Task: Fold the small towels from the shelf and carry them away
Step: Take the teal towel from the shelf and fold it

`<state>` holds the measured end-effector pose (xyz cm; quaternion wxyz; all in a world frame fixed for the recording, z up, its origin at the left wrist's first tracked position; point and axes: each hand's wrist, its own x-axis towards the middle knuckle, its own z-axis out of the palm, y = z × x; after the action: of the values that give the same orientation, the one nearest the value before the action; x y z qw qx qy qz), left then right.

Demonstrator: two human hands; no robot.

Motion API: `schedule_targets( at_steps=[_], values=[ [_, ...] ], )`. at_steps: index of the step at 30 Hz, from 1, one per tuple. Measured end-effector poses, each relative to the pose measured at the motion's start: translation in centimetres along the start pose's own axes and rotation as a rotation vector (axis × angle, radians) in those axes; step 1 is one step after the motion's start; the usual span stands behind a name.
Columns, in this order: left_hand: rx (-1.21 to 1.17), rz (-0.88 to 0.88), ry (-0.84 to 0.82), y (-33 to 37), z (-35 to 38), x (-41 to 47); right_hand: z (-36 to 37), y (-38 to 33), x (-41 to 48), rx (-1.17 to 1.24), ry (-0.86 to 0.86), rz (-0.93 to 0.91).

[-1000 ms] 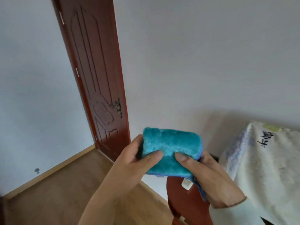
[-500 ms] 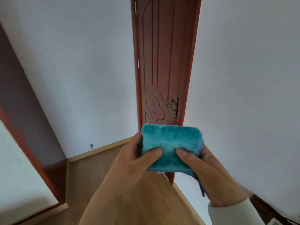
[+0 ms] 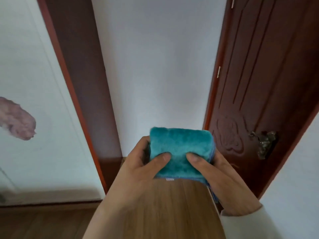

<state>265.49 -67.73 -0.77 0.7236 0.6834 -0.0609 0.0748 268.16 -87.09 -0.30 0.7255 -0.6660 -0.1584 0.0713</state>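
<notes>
Wood floor [image 3: 164, 209] and a dark red door [image 3: 262, 83] lie beyond; both hands, left hand [image 3: 138, 169] and right hand [image 3: 222, 176], grip the folded teal towel [image 3: 179, 149] between them, thumbs pressed on top

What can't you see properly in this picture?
Head view only:
Fingers of left hand and right hand: hidden behind the teal towel.
Towel count: blue layers underneath, covered by the top towel.
Its white tag: too small to read.
The pink shape, far left: blurred, cut by the edge.
</notes>
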Motion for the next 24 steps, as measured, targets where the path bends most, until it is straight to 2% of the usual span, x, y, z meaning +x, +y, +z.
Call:
schedule_targets(
  at_steps=[7,17,24],
  values=[
    [-0.035,0.049,0.147,-1.2,-8.8,5.0,6.1,1.9,10.6,-0.043,-0.172,-0.020],
    [0.001,0.092,0.315,-1.5,-26.4,14.0,20.1,4.7,27.4,-0.064,-0.358,-0.065],
    [0.032,0.106,0.426,-1.2,-36.0,18.5,28.6,6.1,37.3,-0.074,-0.468,-0.096]
  ],
)
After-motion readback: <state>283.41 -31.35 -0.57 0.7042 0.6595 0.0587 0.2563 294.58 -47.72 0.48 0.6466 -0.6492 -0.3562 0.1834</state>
